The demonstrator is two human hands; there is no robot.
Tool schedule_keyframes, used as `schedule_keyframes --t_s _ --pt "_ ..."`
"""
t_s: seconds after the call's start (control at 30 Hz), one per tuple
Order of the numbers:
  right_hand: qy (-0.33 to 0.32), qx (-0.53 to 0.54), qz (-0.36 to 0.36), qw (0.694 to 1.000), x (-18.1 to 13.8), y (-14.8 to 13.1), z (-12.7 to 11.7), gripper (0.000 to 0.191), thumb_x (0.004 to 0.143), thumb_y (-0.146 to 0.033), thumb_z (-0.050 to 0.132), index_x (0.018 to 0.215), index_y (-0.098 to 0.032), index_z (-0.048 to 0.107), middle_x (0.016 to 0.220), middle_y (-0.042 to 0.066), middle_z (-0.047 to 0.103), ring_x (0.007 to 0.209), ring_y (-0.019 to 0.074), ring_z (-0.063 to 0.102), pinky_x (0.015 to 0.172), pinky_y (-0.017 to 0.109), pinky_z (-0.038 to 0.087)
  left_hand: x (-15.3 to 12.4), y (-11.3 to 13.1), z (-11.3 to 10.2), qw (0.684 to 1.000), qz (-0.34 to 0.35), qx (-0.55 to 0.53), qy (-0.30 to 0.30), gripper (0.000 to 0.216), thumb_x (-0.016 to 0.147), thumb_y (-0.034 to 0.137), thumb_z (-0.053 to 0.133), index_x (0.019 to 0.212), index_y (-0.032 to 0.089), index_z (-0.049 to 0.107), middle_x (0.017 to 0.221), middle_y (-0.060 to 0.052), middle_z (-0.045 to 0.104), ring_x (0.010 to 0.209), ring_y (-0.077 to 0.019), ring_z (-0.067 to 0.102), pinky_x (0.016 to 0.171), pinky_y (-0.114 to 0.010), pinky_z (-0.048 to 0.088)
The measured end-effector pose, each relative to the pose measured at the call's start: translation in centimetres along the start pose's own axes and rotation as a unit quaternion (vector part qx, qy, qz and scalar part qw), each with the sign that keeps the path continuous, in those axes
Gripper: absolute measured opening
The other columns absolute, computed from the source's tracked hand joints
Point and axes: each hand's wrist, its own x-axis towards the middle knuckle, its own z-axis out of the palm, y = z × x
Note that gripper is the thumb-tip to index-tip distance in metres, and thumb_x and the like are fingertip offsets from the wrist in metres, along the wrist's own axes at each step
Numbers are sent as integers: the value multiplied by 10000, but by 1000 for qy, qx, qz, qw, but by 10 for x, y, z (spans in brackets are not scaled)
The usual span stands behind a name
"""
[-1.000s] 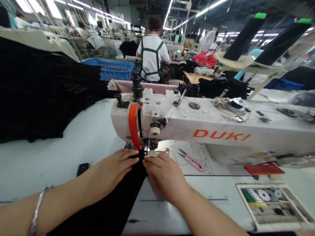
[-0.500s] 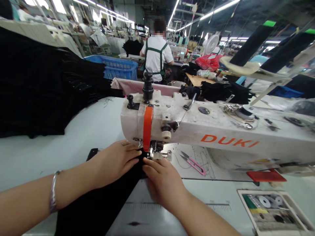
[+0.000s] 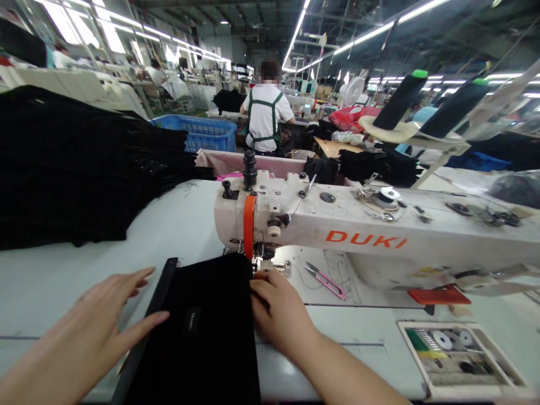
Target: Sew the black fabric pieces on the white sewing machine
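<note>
A black fabric piece (image 3: pixel 206 326) with a small label lies flat on the white table, its far edge under the presser foot of the white DUKI sewing machine (image 3: pixel 363 236). My right hand (image 3: pixel 280 312) rests on the fabric's right edge just before the needle, fingers curled and pressing down on the cloth. Off to the left, my left hand (image 3: pixel 99 326) hovers with fingers spread, its fingertips at the fabric's left edge.
A big pile of black garments (image 3: pixel 71 169) covers the table's left back. Pink thread snips (image 3: pixel 327 280) lie right of the needle, a red piece (image 3: pixel 439 295) and a bobbin tray (image 3: pixel 459 351) further right. A person in a white shirt (image 3: pixel 266 115) works beyond, near a blue basket (image 3: pixel 198 132).
My left hand has pulled back from the needle area to the left and opened. The black fabric now lies spread out flat; my right hand stays at the presser foot.
</note>
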Motion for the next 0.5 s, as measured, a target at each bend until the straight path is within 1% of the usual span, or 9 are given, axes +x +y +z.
schedule_keyframes --t_s 0.07,0.1,0.13,0.17,0.23,0.3,0.37,0.43,0.5 --pt "32 80 48 995 -2 -9 8 317 861 -2 594 1097 -180 709 1237 123 638 1142 222 637 1027 379 541 -2 -4 12 994 -80 -78 3 936 861 662 672 1606 253 279 1104 -80 734 896 -346 747 841 -500 632" --pt "46 133 94 986 -2 -15 12 346 841 -10 611 1128 -187 691 1254 119 640 1108 214 657 998 372 561 -4 -1 16 982 -122 -147 -11 1001 858 662 680 1635 284 175 1055 -53 753 864 -341 763 798 -484 650" --pt "58 194 153 967 -1 -20 17 367 826 -38 637 1156 -195 669 1235 107 656 1025 201 683 923 352 590 -6 4 19 960 -158 -227 -36 1000 867 652 683 1638 326 136 1029 -26 775 875 -338 781 787 -468 665" --pt "74 264 217 937 1 -25 22 393 810 -77 669 1182 -200 643 1190 89 678 914 183 697 822 320 605 -7 11 19 931 -189 -306 -61 952 883 625 682 1629 357 155 1023 -7 798 918 -340 794 803 -464 675" --pt "106 413 325 844 7 -34 30 475 756 -151 734 1207 -206 597 1050 39 713 708 143 665 632 250 561 -6 26 14 866 -234 -428 -109 797 925 538 670 1600 372 278 1049 9 827 1006 -335 797 862 -458 678" --pt "115 528 373 754 16 -39 34 497 692 -186 768 1157 -206 594 899 -11 706 603 116 606 539 205 482 -4 36 6 824 -260 -486 -133 664 961 473 621 1571 367 381 1087 21 833 987 -320 803 869 -456 680" --pt "96 585 384 707 27 -42 33 374 663 -209 759 1009 -200 617 736 -45 653 543 105 551 499 193 432 -1 34 3 836 -253 -470 -128 553 973 493 569 1510 375 506 1100 35 833 950 -316 810 840 -459 690" --pt "61 597 390 698 36 -45 30 223 668 -238 721 854 -202 602 641 -51 600 526 113 536 506 208 443 2 22 5 874 -226 -419 -103 459 921 575 588 1300 348 710 1042 30 842 923 -345 811 806 -476 700" --pt "30 596 393 699 38 -50 27 147 677 -248 676 777 -208 576 624 -45 592 525 118 540 529 227 464 5 4 10 913 -186 -357 -71 445 855 658 607 1053 321 819 916 12 845 896 -376 809 777 -490 704"
